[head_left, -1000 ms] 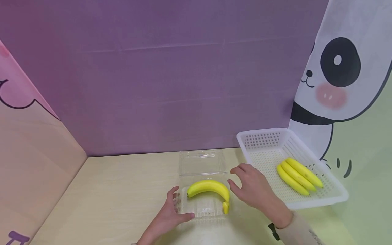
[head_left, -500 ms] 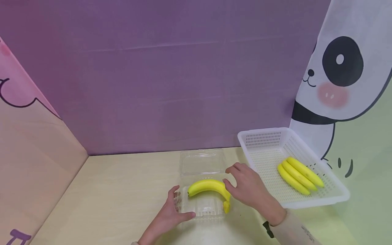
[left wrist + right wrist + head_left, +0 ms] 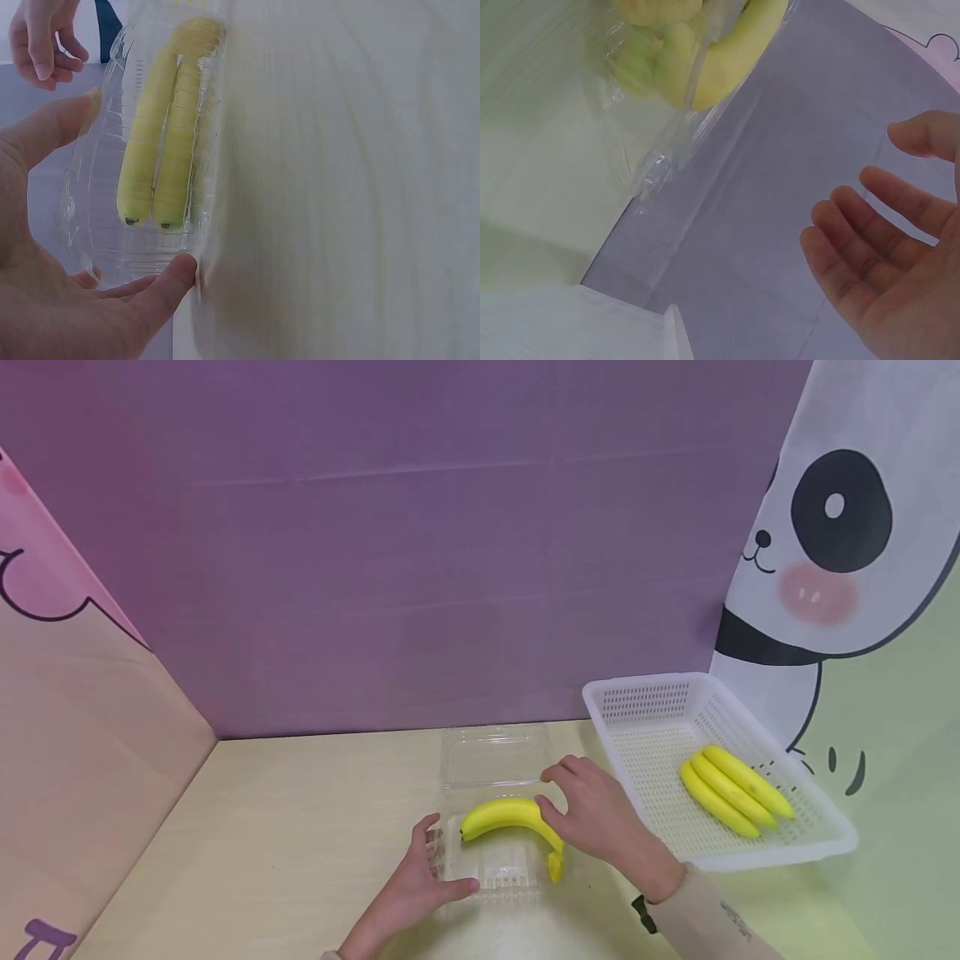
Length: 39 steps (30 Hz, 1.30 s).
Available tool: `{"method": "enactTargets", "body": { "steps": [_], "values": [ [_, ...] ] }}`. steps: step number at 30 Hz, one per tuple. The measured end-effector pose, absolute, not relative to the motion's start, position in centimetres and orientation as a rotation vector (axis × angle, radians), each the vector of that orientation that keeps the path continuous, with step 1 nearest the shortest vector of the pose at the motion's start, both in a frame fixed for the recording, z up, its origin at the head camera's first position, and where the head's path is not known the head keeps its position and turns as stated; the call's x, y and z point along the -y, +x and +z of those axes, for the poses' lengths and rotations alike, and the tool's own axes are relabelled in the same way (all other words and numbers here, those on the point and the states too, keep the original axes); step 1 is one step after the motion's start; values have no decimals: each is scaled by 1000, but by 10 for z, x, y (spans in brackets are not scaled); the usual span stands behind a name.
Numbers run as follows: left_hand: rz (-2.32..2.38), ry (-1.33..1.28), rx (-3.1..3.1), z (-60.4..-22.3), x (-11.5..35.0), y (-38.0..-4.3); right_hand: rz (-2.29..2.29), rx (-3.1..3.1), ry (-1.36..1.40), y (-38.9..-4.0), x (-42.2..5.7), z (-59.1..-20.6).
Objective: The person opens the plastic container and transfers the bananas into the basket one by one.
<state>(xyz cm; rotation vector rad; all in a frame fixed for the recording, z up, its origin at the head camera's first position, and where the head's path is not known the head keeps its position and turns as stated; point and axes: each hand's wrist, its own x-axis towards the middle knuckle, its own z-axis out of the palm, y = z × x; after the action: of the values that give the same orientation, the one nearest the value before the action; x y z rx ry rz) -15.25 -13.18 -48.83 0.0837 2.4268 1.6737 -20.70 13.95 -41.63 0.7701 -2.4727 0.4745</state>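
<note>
A clear plastic clamshell container (image 3: pixel 498 877) lies with its lid (image 3: pixel 495 760) folded back. In it rests a bunch of bananas (image 3: pixel 510 814), stem toward the right front; the left wrist view shows two bananas (image 3: pixel 146 157) lying side by side. My left hand (image 3: pixel 412 885) grips the container's left end, thumb along the front edge and fingers at the left wall. My right hand (image 3: pixel 596 814), fingers loosely bent and holding nothing, hovers over the container's right side and overlaps the bananas in the head view.
A white perforated basket (image 3: pixel 637 693) stands at the right, holding another bunch of bananas (image 3: pixel 731 789). Behind the wooden table (image 3: pixel 300 827) rises a purple backdrop (image 3: pixel 412 568). Printed side panels flank it, the right one with a panda (image 3: pixel 840 510).
My right hand has moved left and slightly away from the basket, from beside the container to over the bananas' right part. My left hand, the container and the bananas stay in place.
</note>
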Motion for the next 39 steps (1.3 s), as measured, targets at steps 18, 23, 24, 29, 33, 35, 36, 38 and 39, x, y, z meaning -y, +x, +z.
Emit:
{"method": "enactTargets", "body": {
  "steps": [18,23,24,29,33,35,36,38,39],
  "values": [
    [1671,67,-2425,-488,131,-152,561,2591,759,-217,-120,-434],
    [1668,59,-2424,-487,131,-152,590,2616,761,-218,-117,-435],
    [1667,56,-2425,-487,131,-152,593,2625,761,-218,-116,-436],
    [1653,47,-2434,-486,131,-153,632,2689,770,-221,-113,-443],
    [1652,49,-2431,-486,131,-154,667,2736,763,-223,-110,-448],
    [1658,50,-2424,-486,131,-154,678,2749,758,-224,-108,-450],
    [1661,52,-2420,-487,132,-154,683,2752,755,-224,-107,-451],
    [1672,57,-2410,-487,131,-154,674,2759,750,-225,-105,-453],
    [1676,58,-2407,-488,131,-154,660,2762,749,-225,-105,-455]
  ]
}}
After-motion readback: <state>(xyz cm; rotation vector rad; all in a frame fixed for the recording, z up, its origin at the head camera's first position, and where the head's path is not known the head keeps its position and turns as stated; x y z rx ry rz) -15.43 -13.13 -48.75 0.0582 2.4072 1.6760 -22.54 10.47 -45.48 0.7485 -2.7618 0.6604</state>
